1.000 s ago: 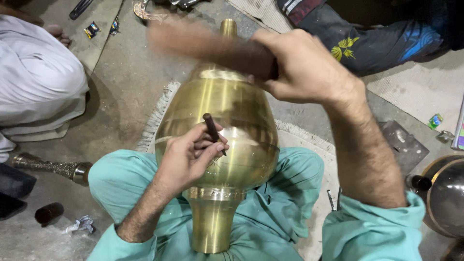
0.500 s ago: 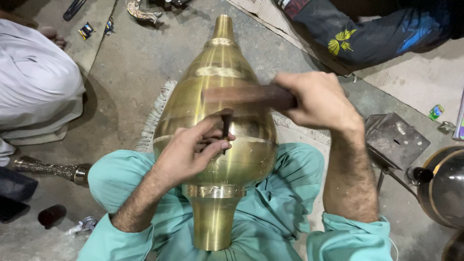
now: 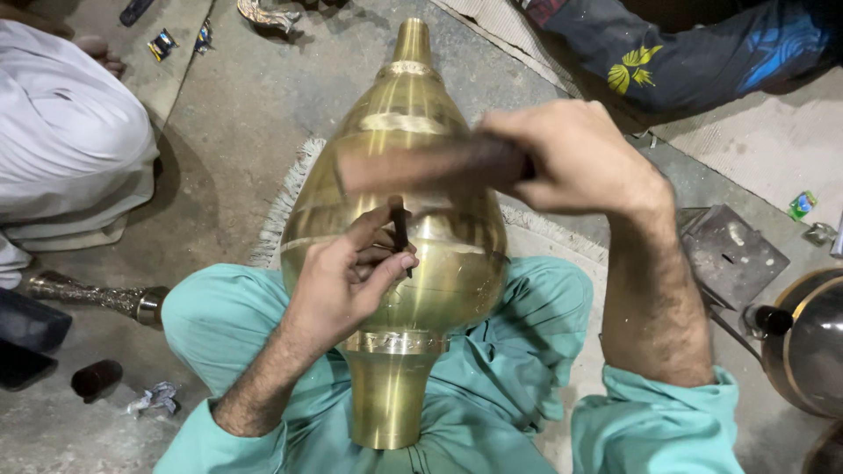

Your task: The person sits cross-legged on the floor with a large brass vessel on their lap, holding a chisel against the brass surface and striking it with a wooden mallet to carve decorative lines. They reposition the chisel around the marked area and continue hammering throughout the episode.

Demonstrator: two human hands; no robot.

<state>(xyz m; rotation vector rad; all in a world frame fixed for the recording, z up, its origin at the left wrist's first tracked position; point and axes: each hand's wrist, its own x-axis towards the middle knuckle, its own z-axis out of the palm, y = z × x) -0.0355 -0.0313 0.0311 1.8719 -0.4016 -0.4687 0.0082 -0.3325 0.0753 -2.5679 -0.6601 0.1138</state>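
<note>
A large teardrop-shaped brass vessel [image 3: 395, 140] lies across my lap, its narrow tip pointing away and its base collar toward me. My left hand [image 3: 347, 281] rests on the vessel's belly and pinches a small dark punch [image 3: 399, 230] upright against the metal. My right hand [image 3: 575, 158] grips a dark wooden-looking hammer [image 3: 421, 167], blurred with motion, held across the vessel just above the punch. My teal-clad legs sit under the vessel.
A person in white clothing [image 3: 66, 149] sits at the left, another in dark blue [image 3: 702, 53] at the top right. A dark metal block [image 3: 733, 254] and a round dark pot [image 3: 812, 347] lie at the right. An ornate metal stem [image 3: 88, 294] lies on the floor at the left.
The hammer in my right hand has come down from over the vessel's tip to just above the punch. My left hand keeps the punch on the belly.
</note>
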